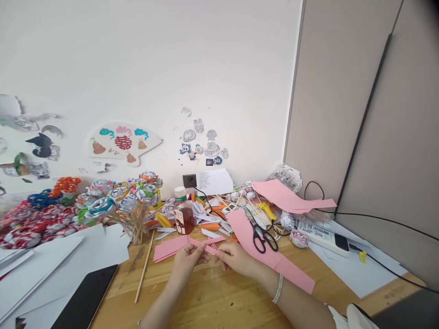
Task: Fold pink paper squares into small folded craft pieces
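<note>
The left fingers [198,251] and right fingers [225,250] pinch a pink strip [210,249] between them, seemingly to steady it, while scissors [255,227] rest on paper [284,266] right of the fingers, perhaps for easy reach.

Between the hands [236,258], matt pink paper strip [210,249]; beneath them, smooth, glossy wooden table [206,301]; beyond, scissors [256,227]: metal blades, black plastic handles.

The place looked like a craft corner: a wooden table [206,301] stood against a white wall [192,55] (cartoon cutouts [212,149] dotted it), with paper flowers [99,208] massed at the far left and scissors [258,230] lying on pink paper [288,269] to the right.
</note>
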`<state>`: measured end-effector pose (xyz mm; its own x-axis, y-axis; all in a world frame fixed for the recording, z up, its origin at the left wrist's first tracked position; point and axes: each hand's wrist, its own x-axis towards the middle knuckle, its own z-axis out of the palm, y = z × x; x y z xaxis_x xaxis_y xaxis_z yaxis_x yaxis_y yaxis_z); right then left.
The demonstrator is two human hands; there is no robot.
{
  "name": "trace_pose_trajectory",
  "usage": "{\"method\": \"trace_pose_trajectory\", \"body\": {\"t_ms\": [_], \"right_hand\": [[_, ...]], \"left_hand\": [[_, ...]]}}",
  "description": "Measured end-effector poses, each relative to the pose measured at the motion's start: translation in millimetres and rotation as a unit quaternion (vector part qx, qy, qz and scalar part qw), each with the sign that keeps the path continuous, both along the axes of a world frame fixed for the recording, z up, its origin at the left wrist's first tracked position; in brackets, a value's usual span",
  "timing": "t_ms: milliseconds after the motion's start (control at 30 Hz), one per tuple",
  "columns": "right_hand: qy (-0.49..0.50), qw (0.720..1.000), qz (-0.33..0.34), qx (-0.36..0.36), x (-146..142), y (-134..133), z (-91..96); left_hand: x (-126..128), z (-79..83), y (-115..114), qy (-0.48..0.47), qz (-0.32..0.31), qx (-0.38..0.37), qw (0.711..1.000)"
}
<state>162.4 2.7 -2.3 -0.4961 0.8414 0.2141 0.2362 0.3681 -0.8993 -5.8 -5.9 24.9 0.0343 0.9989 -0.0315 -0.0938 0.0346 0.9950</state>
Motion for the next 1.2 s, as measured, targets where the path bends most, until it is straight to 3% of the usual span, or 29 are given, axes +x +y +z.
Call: {"method": "trace_pose_trajectory", "body": {"t_ms": [233,333,467,633,800,1033,1200], "right_hand": [[0.035,0.998,0.020,-0.043,-3,0,-0.6],[0.012,0.998,0.031,-0.046,-5,-2,-1.0],[-0.072,0.997,-0.001,0.027,-1,-3,1.9],[-0.101,0.987,-0.045,0.119,1,-5,7.7],[-0.007,0.998,-0.018,0.066,-3,-7,10.1],[0.086,0.996,-0.017,0.010,-5,-5,8.3],[0.161,0.986,0.016,-0.042,-4,-4,11.2]], "left_hand": [[5,-1.0,-5,0.010,-0.076,-0.014,0.997],[6,-4.7,-4,0.071,-0.067,0.015,0.995],[4,-8.9,-2,0.172,-0.073,0.043,0.982],[6,-16.1,-7,0.235,-0.176,0.058,0.954],[11,-16.3,-16,0.262,-0.230,0.025,0.937],[15,3.7,-29,0.299,-0.249,0.118,0.914],[17,1.1,-27,0.238,-0.245,0.158,0.927]]}}
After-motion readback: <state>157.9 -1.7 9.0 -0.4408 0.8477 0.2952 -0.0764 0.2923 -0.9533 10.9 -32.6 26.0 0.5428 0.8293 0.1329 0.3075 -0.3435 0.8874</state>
